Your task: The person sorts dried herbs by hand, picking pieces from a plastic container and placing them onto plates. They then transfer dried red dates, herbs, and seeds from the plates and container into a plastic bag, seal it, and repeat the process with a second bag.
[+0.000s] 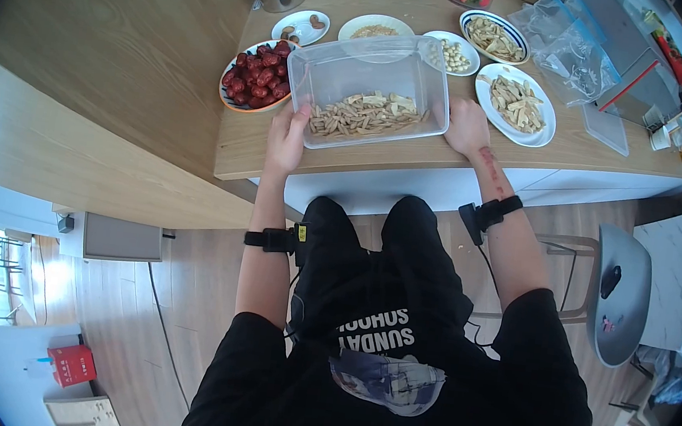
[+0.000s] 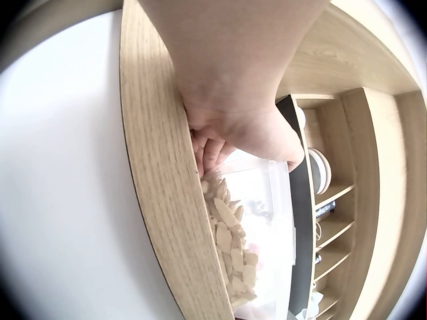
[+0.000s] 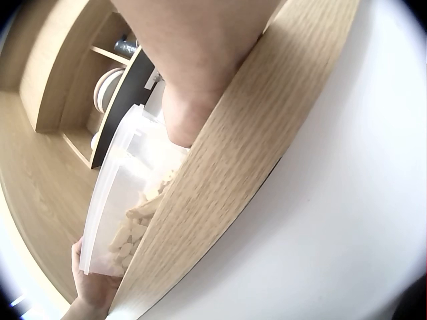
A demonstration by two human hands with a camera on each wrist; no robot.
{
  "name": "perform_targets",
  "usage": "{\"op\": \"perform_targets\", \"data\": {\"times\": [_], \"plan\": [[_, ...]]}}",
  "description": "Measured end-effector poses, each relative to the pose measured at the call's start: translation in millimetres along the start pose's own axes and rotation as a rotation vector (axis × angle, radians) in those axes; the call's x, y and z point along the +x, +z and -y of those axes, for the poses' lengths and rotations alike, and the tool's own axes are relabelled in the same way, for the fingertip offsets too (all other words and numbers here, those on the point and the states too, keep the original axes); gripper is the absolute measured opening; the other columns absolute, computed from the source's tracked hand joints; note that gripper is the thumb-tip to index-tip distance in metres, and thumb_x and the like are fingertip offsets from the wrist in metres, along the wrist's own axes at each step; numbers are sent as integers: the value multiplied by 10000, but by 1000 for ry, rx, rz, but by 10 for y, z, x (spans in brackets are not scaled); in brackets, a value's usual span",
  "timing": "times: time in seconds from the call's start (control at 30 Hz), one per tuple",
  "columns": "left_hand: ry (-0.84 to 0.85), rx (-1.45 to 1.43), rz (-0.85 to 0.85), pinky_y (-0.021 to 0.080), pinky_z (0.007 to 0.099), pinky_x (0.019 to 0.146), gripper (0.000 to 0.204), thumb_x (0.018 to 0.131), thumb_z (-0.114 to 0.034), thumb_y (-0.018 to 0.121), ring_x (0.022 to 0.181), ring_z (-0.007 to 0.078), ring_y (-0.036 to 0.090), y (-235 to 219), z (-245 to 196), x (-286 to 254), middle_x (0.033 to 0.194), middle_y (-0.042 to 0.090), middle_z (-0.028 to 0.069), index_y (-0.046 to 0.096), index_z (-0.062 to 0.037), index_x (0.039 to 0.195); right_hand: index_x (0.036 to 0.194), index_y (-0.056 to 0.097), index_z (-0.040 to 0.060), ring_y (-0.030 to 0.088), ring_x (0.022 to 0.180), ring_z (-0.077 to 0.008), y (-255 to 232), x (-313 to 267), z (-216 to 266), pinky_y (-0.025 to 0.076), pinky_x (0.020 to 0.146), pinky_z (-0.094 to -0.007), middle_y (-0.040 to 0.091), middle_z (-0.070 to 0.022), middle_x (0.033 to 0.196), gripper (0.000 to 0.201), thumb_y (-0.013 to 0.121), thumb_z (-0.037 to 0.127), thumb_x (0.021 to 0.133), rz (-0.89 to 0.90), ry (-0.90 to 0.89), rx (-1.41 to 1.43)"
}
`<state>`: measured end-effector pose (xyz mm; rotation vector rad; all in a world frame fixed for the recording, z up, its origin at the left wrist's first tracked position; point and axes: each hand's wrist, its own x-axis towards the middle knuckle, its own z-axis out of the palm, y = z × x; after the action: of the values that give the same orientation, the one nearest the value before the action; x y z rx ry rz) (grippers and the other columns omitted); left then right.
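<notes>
A clear plastic container (image 1: 374,72) with pale, split dried pieces (image 1: 360,116) in it stands tilted near the counter's front edge. My left hand (image 1: 286,138) grips its left end, thumb on the outside near the rim; the left wrist view shows the hand (image 2: 233,127) with some fingers curled low beside the wall (image 2: 273,220). At the right end, my right hand (image 1: 467,126) is curled against the container, its fingertips hidden. In the right wrist view, the right hand (image 3: 190,110) is at a corner of the container (image 3: 110,193).
Red dates (image 1: 260,76) fill a bowl at the left. Behind the container are small plates, one with pale round pieces (image 1: 453,56). To the right are a plate (image 1: 541,137) and a bowl (image 1: 495,37) of dried slices, plastic bags (image 1: 581,64) and a flat lid (image 1: 605,129).
</notes>
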<state>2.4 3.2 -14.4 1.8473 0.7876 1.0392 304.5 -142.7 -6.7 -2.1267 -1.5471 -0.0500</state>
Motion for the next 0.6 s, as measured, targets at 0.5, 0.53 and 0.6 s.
{"op": "perform_targets", "data": {"times": [0.5,0.53,0.6], "plan": [[-35,-32,5,466,348,805,460,1000,-325,488,870,200,608,1,42,14,932,696,150,640,48,1223,917,720,61,662,815,-428,-11,1,7,518,762,-529,686,-237,835,238,589,253,864,8,7,24],[-35,-32,5,466,348,805,460,1000,-325,488,870,200,608,5,36,11,932,696,150,640,48,1223,917,720,61,662,815,-428,-4,2,0,519,762,-528,686,-237,835,238,587,252,866,1,-4,18],[19,-37,-13,466,352,867,470,1002,-327,484,942,218,625,19,29,7,995,704,170,633,57,1230,921,720,64,662,814,-428,-8,-4,1,519,763,-528,685,-237,834,237,585,251,868,0,0,17]]}}
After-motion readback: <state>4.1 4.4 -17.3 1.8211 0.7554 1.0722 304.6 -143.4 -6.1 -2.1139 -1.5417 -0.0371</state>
